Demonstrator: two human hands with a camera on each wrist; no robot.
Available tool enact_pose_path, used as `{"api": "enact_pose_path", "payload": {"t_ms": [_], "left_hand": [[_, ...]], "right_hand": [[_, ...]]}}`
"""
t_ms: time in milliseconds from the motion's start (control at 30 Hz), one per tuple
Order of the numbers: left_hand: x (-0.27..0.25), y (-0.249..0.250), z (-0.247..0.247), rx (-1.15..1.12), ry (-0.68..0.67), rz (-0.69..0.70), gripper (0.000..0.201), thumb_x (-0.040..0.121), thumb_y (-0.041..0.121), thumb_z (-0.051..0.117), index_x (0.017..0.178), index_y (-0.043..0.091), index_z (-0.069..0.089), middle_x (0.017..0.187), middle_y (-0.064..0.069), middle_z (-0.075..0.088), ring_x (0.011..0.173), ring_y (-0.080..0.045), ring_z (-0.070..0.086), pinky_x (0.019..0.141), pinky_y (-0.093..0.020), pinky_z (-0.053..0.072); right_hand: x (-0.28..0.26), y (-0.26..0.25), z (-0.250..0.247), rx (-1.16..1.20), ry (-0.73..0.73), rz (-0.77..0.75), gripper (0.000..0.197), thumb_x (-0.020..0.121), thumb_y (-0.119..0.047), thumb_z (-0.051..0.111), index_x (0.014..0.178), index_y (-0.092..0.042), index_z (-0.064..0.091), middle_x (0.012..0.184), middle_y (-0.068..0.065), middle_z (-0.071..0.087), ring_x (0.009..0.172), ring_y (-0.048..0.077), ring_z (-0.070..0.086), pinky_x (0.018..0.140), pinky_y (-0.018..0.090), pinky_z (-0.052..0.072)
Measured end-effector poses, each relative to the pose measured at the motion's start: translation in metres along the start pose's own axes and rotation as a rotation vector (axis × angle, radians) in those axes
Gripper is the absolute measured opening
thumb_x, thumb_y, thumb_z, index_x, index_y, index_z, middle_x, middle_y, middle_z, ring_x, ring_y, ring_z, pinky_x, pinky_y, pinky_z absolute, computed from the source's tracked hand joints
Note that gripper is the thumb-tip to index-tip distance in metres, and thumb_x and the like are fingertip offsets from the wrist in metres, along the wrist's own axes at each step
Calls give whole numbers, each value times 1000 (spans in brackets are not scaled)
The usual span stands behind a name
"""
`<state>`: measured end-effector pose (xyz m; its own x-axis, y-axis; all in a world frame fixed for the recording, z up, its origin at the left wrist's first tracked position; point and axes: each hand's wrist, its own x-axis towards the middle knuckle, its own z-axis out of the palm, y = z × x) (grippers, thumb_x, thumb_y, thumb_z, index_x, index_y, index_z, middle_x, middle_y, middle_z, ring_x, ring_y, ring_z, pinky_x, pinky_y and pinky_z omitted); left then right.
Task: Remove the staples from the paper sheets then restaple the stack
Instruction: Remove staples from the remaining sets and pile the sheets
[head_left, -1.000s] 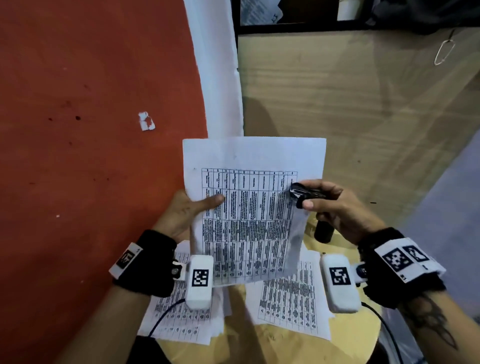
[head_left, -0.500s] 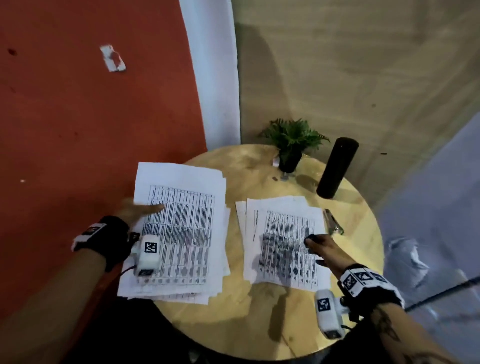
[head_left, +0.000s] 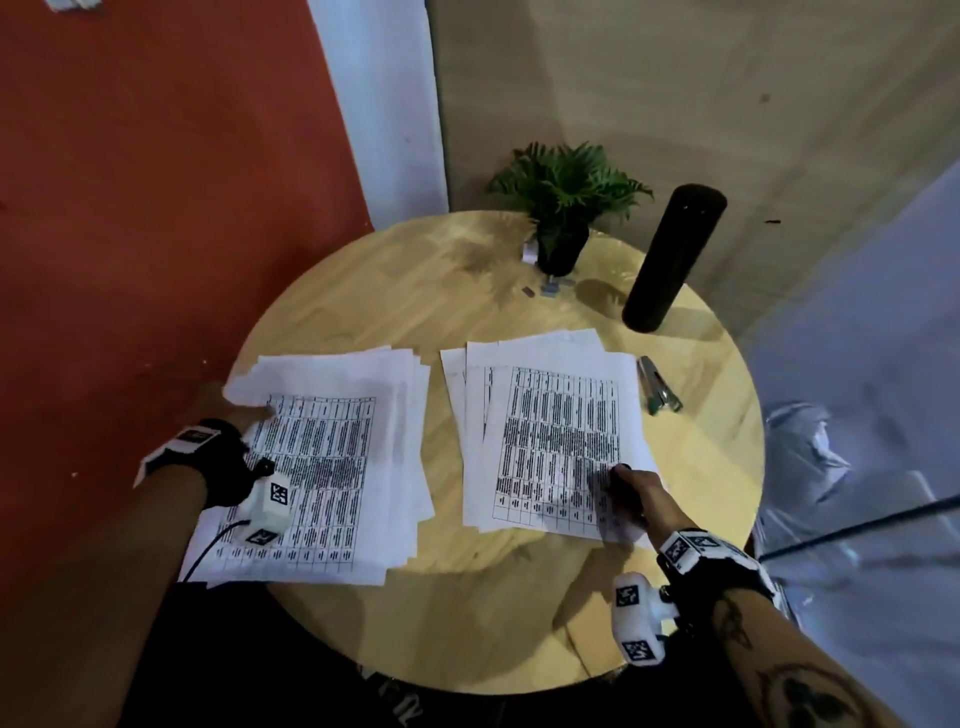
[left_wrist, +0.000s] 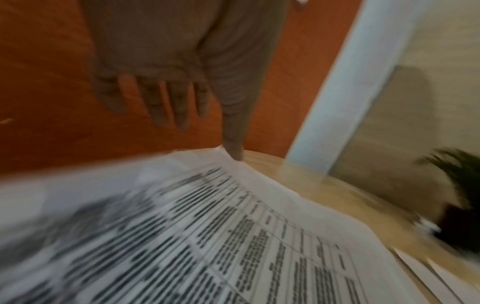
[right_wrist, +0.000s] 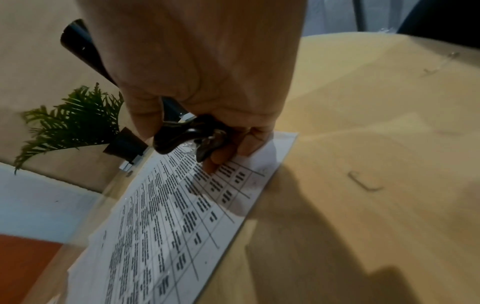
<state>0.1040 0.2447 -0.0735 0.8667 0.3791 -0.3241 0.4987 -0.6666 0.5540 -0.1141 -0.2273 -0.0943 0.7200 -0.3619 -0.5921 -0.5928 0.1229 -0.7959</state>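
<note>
The left hand (left_wrist: 166, 67) lies flat with fingers spread at the far left corner of the left paper stack (head_left: 332, 457) on the round table (head_left: 467, 597); the right hand (head_left: 636, 493), fingers curled round a black staple remover (right_wrist: 187, 135), rests on the right stack (head_left: 556, 441); the stapler (head_left: 658, 385) lies just beside that stack.

Matt paper sheets (head_left: 561, 431), smooth wood table (head_left: 467, 613)

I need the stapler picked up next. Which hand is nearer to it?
Right. The right hand rests on the right-hand sheets just below the stapler; the left hand is across the table at the left stack.
</note>
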Motion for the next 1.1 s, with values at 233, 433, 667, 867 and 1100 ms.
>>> {"api": "enact_pose_path", "payload": {"t_ms": [233, 433, 667, 867, 1100], "left_hand": [[-103, 137, 77, 165, -27, 483, 42, 77, 22, 76, 114, 10, 62, 120, -20, 55, 116, -36, 49, 95, -41, 41], [-152, 183, 184, 179, -503, 267, 55, 87, 32, 65, 130, 2, 49, 135, -16, 52, 120, -30, 54, 96, -31, 45], [-156, 185, 213, 259, -520, 43, 77, 76, 40, 76, 133, -1, 46, 129, -15, 59, 117, -31, 57, 102, -42, 43], [-164, 198, 213, 300, -412, 75, 97, 73, 39, 79, 142, 0, 24, 145, -23, 35, 131, -38, 40, 105, -45, 39], [-153, 198, 211, 195, -518, 13, 57, 73, 41, 78, 112, 3, 65, 118, -13, 65, 104, -27, 62, 92, -32, 48]], "right_hand": [[4, 2, 2, 41, 40, -13, 22, 68, -34, 52, 63, -13, 48, 65, 5, 48, 66, 19, 42, 66, 29, 34], [3, 4, 0, 83, -7, -36, 37, 50, -45, 57, 68, -14, 46, 69, 4, 44, 67, 15, 39, 62, 28, 32], [24, 26, -5, 75, -8, 10, 37, 73, -41, 61, 91, -11, 51, 89, 9, 54, 82, 20, 53, 76, 30, 42], [32, 34, -8, 31, -15, -18, 25, 87, -30, 55, 70, -23, 39, 74, -1, 44, 65, 9, 43, 57, 24, 33], [35, 39, -10, 38, -66, -14, 55, 61, -55, 59, 94, -13, 48, 93, 8, 55, 87, 21, 54, 71, 28, 40]]}}
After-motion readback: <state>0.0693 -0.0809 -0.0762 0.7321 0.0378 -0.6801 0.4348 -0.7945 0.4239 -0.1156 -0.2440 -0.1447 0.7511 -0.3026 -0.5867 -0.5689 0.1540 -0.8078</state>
